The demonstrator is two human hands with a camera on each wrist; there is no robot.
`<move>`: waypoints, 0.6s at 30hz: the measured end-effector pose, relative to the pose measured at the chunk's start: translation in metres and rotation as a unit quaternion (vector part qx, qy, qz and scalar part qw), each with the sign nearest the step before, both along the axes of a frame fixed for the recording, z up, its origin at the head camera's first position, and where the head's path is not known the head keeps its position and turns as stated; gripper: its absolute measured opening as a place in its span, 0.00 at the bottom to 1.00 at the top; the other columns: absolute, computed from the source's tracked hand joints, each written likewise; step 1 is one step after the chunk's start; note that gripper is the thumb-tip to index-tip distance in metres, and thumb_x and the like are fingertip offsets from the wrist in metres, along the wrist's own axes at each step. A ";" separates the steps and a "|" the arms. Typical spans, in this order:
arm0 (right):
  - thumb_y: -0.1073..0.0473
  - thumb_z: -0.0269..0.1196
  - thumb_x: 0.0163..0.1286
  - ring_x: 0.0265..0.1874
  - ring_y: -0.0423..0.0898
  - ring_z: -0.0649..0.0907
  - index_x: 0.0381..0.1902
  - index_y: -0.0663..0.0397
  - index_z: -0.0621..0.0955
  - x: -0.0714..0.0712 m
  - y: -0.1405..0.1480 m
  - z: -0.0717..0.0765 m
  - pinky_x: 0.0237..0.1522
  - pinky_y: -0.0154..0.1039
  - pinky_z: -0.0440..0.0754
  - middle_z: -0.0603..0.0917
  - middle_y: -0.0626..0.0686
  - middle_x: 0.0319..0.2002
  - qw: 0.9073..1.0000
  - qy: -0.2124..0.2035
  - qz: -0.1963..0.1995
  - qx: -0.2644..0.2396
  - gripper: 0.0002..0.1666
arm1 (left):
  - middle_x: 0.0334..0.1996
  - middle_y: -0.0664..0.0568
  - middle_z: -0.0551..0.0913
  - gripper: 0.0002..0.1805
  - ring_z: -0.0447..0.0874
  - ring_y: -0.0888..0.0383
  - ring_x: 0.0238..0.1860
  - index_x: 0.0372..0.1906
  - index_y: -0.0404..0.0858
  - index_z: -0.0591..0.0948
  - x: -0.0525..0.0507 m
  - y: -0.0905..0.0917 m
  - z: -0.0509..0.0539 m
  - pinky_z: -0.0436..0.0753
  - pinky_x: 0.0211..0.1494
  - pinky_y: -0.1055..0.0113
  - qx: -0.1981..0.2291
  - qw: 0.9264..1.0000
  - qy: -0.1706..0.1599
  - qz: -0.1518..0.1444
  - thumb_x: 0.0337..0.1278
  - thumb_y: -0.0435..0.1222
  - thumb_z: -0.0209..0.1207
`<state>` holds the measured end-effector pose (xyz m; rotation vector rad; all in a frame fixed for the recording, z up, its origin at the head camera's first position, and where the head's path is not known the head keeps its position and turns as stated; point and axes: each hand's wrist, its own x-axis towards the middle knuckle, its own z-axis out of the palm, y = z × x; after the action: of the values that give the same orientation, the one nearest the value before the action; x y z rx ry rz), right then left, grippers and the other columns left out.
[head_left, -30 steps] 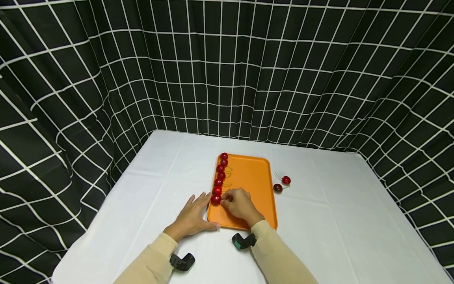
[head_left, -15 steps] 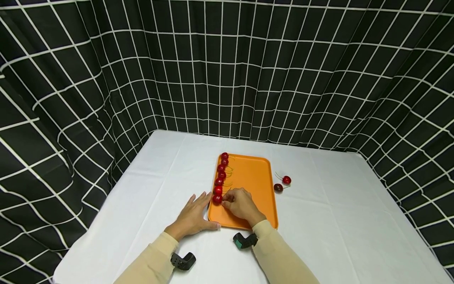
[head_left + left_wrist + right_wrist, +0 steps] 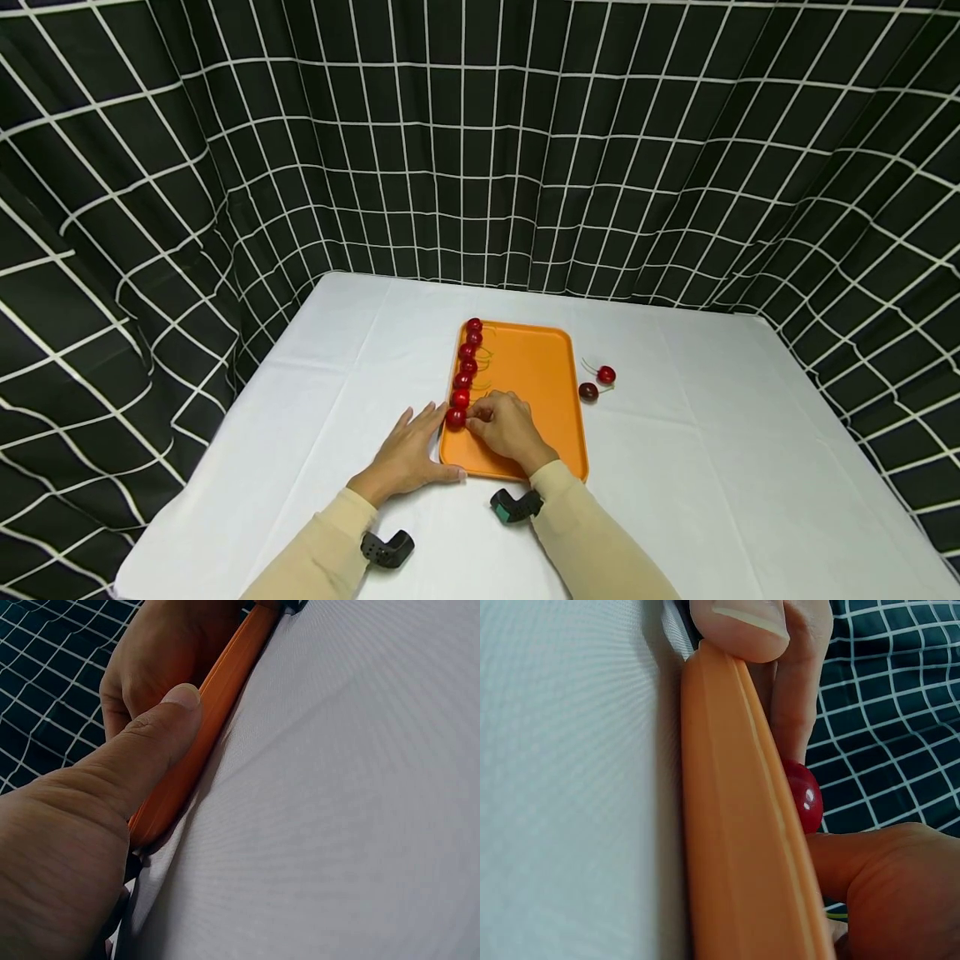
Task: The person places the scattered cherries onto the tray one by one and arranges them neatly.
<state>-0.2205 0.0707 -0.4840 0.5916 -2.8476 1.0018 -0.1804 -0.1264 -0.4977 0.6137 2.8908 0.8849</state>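
An orange tray lies on the white cloth, with several red cherries lined up along its left edge, stems toward the right. At the near end of this row, my right hand pinches at the nearest cherry; its stem is hidden by the fingers. That cherry also shows past the tray wall in the right wrist view, touching the right thumb. My left hand is spread round the near left corner, fingers along the left side. Its thumb rests on the tray's near edge.
Two stemmed cherries lie on the cloth right of the tray, a bright red one and a darker one. A black curtain with white grid lines stands behind the table and along both sides.
The head view has shifted slightly. Both hands keep nearly the same place on the tray, and the cherry row looks the same.
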 end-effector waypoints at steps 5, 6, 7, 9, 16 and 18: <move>0.57 0.70 0.60 0.33 0.43 0.72 0.27 0.43 0.86 0.000 0.000 0.003 0.40 0.45 0.66 0.76 0.38 0.27 1.000 -0.001 -0.003 0.000 0.03 | 0.71 0.41 0.61 0.63 0.51 0.51 0.73 0.74 0.34 0.58 0.000 0.000 0.001 0.38 0.74 0.55 0.006 1.000 -0.002 0.004 0.35 0.64 0.70; 0.56 0.70 0.60 0.33 0.43 0.73 0.27 0.43 0.86 0.000 0.000 0.003 0.41 0.45 0.66 0.77 0.38 0.27 1.000 -0.004 -0.005 0.000 0.03 | 0.71 0.41 0.61 0.63 0.51 0.51 0.73 0.74 0.34 0.58 0.000 0.000 0.000 0.38 0.74 0.55 0.007 1.000 -0.001 0.004 0.35 0.64 0.70; 0.56 0.70 0.60 0.34 0.44 0.73 0.27 0.43 0.86 -0.001 0.000 0.003 0.42 0.46 0.66 0.77 0.39 0.27 1.000 -0.006 -0.006 -0.001 0.03 | 0.71 0.41 0.61 0.63 0.51 0.51 0.73 0.74 0.34 0.58 0.000 0.000 0.000 0.38 0.74 0.55 0.008 1.000 -0.002 0.004 0.35 0.64 0.70; 0.56 0.71 0.60 0.34 0.44 0.73 0.28 0.43 0.86 -0.001 0.001 0.003 0.44 0.46 0.67 0.77 0.39 0.28 1.000 -0.010 -0.008 -0.004 0.03 | 0.70 0.41 0.61 0.63 0.51 0.51 0.73 0.74 0.33 0.58 -0.001 0.000 0.000 0.38 0.74 0.54 0.010 1.000 -0.002 0.004 0.35 0.64 0.70; 0.58 0.70 0.59 0.34 0.45 0.73 0.30 0.50 0.87 0.000 0.006 0.006 0.41 0.43 0.71 0.77 0.42 0.27 0.999 -0.011 -0.002 -0.036 0.02 | 0.70 0.42 0.62 0.63 0.52 0.51 0.73 0.73 0.33 0.59 0.000 -0.001 -0.002 0.39 0.74 0.54 0.009 1.000 0.002 0.005 0.34 0.65 0.70; 0.60 0.69 0.59 0.33 0.45 0.74 0.32 0.52 0.87 0.000 0.010 0.009 0.38 0.42 0.74 0.78 0.43 0.28 0.998 -0.008 -0.001 -0.055 0.03 | 0.70 0.42 0.62 0.63 0.51 0.51 0.73 0.73 0.34 0.59 0.000 -0.001 -0.002 0.39 0.74 0.54 0.007 1.000 0.000 0.006 0.34 0.65 0.70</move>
<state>-0.2205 0.0805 -0.4747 0.5730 -2.7826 1.1601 -0.1805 -0.1270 -0.4997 0.5983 2.8946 0.9069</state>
